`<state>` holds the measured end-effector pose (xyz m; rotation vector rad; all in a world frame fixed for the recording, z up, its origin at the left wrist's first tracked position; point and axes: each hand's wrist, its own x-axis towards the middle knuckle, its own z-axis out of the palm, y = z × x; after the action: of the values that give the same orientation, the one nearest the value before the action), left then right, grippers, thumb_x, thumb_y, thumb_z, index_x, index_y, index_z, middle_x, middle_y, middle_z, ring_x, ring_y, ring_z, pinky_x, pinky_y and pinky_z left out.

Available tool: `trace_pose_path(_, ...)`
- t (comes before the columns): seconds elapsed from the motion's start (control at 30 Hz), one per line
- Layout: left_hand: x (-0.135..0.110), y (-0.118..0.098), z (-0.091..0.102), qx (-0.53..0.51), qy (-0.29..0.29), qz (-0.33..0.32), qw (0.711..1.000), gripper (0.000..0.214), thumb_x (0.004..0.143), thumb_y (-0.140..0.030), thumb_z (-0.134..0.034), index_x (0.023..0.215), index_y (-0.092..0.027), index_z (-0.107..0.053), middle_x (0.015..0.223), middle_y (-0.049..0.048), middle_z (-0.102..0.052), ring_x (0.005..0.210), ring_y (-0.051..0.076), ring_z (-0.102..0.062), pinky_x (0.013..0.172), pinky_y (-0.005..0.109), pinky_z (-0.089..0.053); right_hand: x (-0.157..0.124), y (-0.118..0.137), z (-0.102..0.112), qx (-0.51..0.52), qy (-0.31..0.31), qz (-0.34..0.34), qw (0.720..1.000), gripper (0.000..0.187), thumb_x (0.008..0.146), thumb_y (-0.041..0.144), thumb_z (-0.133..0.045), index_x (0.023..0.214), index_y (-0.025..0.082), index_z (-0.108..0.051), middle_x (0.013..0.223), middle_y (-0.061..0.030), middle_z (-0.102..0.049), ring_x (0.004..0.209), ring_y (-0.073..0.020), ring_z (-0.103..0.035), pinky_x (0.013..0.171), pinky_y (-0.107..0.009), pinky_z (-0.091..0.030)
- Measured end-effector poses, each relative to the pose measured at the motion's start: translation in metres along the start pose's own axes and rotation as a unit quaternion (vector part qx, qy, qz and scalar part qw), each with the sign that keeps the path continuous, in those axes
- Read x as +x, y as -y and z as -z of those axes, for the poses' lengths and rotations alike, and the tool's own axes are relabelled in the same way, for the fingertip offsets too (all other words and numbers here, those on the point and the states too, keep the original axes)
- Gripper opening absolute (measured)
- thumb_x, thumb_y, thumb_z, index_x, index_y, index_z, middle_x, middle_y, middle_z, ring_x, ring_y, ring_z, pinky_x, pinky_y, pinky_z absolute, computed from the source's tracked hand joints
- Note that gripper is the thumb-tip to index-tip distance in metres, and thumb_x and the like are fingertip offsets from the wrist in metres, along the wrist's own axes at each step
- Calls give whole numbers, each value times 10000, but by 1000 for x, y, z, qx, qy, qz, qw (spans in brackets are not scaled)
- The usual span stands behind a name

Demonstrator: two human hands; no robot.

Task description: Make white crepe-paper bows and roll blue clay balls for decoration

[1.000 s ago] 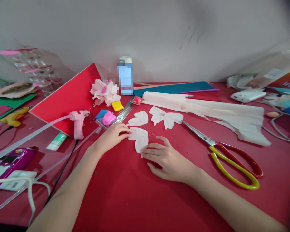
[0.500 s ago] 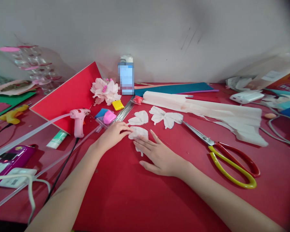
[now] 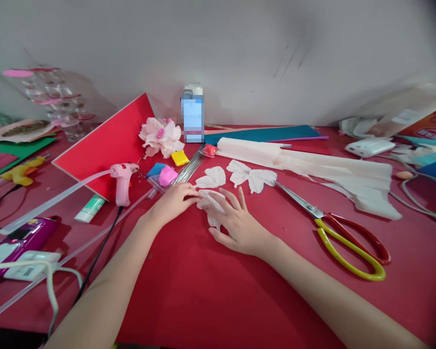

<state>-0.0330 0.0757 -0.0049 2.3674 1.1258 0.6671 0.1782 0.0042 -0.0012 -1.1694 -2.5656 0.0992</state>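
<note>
A white crepe-paper petal [image 3: 211, 199] lies on the red table [image 3: 210, 291] in front of me. My right hand [image 3: 236, 220] rests flat on it, fingers stretched out and spread, covering most of the petal. My left hand [image 3: 174, 199] touches the petal's left edge with curled fingertips. Two more white petals lie just beyond, a single one [image 3: 211, 178] and a double one [image 3: 252, 176]. A thin wire runs under the petal, mostly hidden.
Large scissors [image 3: 343, 240] with red and yellow handles lie to the right. A folded white crepe strip [image 3: 323, 172] sits behind them. To the left stand a pink glue gun [image 3: 122, 180], glue sticks, a red board [image 3: 105, 145], a paper flower [image 3: 161, 135] and a bottle [image 3: 192, 116].
My right hand slid forward and left from beside the petal onto it, spreading flat over it. The left hand stayed at the petal's left edge.
</note>
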Motion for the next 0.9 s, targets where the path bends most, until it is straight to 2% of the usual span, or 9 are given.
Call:
trace_pose_path(0.23,-1,-1,0,7,-2,4,1000,175,866,-242,-555,949,-234,-709,943,32,-671,927,182,-598,853,330,-476,-2,0,1,0,13,11,1000,538,899,457,-413,1398,257,-374,1492,-81,-315,1366,-346,-233,1075,-673,-58)
trace_pose_path(0.3,0,0,0,10,-1,4,1000,170,862,-232,-558,940,-228,-709,941,33,-673,922,183,-600,848,330,-476,0,0,1,9,19,29,999,576,909,442,-397,1437,235,-293,1503,-72,-297,1385,-319,-212,1086,-659,-28)
trace_pose_path(0.4,0,0,0,16,1,3,1000,153,851,-221,-571,914,-205,-710,940,42,-676,919,188,-601,842,332,-475,2,0,-1,19,16,52,998,663,922,429,-374,1474,140,-146,1504,-114,-275,1409,-275,-166,1106,-616,20)
trace_pose_path(0.5,0,0,1,19,1,7,1000,167,857,-213,-558,934,-198,-705,954,48,-676,921,189,-606,847,339,-475,4,0,-3,31,31,88,995,635,938,418,-355,1474,144,-151,1481,-123,-321,1400,-245,-211,1131,-570,-15)
trace_pose_path(0.6,0,-1,1,24,5,-1,1000,156,856,-223,-563,918,-203,-704,932,43,-678,902,186,-610,833,335,-480,4,1,-4,20,-3,68,997,650,939,404,-348,1475,109,-128,1514,-137,-226,1418,-243,-121,1144,-534,-75)
trace_pose_path(0.73,0,-1,0,30,-6,-1,1000,157,860,-214,-553,916,-212,-700,933,40,-679,911,187,-609,843,340,-479,4,2,-5,11,23,74,997,659,943,466,-316,1473,117,-139,1517,-136,-211,1418,-243,-123,1138,-552,-52)
trace_pose_path(0.9,1,0,-1,32,-5,-5,999,135,851,-214,-574,899,-206,-700,926,43,-685,898,185,-613,834,334,-479,5,2,-5,6,18,68,998,657,947,471,-307,1471,106,-150,1516,-140,-208,1419,-245,-112,1142,-544,-66)
